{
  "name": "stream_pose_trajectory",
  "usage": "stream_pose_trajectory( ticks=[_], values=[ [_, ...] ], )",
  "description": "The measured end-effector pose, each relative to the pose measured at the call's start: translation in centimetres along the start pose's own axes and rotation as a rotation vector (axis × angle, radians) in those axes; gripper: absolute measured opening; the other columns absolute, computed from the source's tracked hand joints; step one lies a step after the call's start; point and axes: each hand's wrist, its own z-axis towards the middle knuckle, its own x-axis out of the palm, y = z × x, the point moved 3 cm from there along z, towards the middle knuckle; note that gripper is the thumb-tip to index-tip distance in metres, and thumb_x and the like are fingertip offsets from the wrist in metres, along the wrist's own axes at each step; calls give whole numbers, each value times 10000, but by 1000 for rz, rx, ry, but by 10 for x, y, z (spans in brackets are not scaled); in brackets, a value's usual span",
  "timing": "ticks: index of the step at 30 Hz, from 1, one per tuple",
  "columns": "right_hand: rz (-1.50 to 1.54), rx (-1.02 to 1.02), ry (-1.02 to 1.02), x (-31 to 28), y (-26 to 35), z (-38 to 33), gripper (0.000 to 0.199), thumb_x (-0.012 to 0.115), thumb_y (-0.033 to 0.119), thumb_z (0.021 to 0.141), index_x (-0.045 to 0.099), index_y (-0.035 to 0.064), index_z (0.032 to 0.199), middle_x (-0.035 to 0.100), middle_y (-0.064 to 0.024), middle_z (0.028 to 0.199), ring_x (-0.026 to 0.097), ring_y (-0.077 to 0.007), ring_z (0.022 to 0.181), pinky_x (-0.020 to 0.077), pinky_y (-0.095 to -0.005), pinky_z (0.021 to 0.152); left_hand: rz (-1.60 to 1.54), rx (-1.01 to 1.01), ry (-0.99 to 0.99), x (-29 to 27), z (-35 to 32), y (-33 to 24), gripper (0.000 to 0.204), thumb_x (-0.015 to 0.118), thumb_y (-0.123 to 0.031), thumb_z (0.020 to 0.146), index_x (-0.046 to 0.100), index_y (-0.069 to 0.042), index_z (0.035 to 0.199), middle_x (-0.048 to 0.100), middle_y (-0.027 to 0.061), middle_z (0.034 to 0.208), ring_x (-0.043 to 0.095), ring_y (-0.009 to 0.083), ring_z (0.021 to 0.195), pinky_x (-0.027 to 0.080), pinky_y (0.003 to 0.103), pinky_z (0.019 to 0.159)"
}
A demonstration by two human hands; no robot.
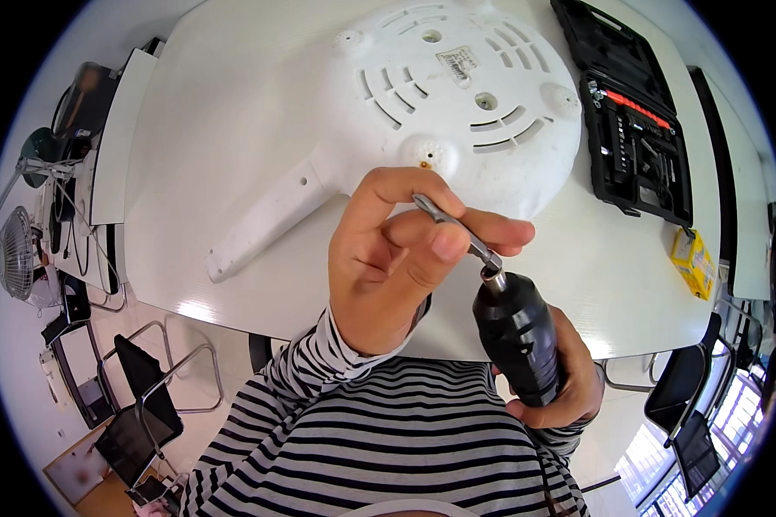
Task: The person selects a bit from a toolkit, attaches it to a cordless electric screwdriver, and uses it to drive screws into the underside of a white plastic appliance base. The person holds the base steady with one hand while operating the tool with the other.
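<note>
Pinches a steel bit (459,229) in the left hand (388,258), with the rear end right at the metal nose (495,280) of a black power screwdriver (519,345). Wraps the right hand (575,379) around the lower body of that screwdriver, pointing it upward. Seems to be at the fitting stage, judging by bit and nose lined up; cannot tell from this angle how far in or how firmly seated. Has already in place a white plastic appliance (444,108), underside up on the worktop (233,103) just beyond the left hand, with vents (516,136) and round holes (485,101) exposed. Also has set out a black tool case (616,47), open to the right of the appliance and holding tools (636,109), near a yellow box (694,263). Apparently not yet touching the appliance with the bit, so likely leaving any driving on the underside undone; cannot make out the insides of the holes
</note>
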Motion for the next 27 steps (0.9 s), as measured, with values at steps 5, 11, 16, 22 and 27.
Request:
stream_pose_trajectory(
  ticks=[5, 11, 16, 22, 27],
  values=[
    [-55, 87, -28, -2, 1, -2, 789, 682, 63, 549, 310, -58, 1234, 540, -168, 1008, 561, -219, 876, 418, -290, 780, 125, -104, 62, -5, -1, -6, 162, 458, -81, 879, 385, -4, 1001, 621, 199, 829, 591, 244, 917, 433, 350, 841],
    [67, 95, 170, 0, -5, 4, 798, 686, 74, 550, 313, -45, 1246, 537, -168, 1022, 572, -241, 869, 422, -293, 776, 92, -38, 259, -7, -9, -1, 117, 414, -40, 882, 387, -11, 992, 614, 207, 864, 554, 269, 1000, 385, 398, 918],
    [-62, 29, 169, 4, -2, 4, 795, 686, 88, 547, 327, -17, 1249, 555, -161, 998, 598, -246, 799, 454, -286, 719, 601, 47, 307, -14, -6, -23, 162, 538, -137, 820, 532, 18, 868, 600, 106, 701, 566, 233, 748, 446, 332, 678],
    [-318, -14, 185, 8, 11, -1, 781, 671, 90, 544, 339, 13, 1247, 580, -152, 940, 618, -275, 683, 487, -283, 623, 1195, -34, 826, -8, 2, -66, 214, 699, -154, 658, 596, -6, 773, 557, 76, 671, 523, 199, 512, 421, 281, 481],
    [-202, 8, 329, 6, 6, 2, 794, 674, 97, 551, 323, 14, 1259, 576, -158, 946, 612, -273, 713, 476, -279, 652, 1165, 64, 1007, -1, 1, -68, 207, 693, -136, 657, 585, 6, 762, 522, 62, 650, 513, 179, 497, 414, 261, 441]
  ],
)
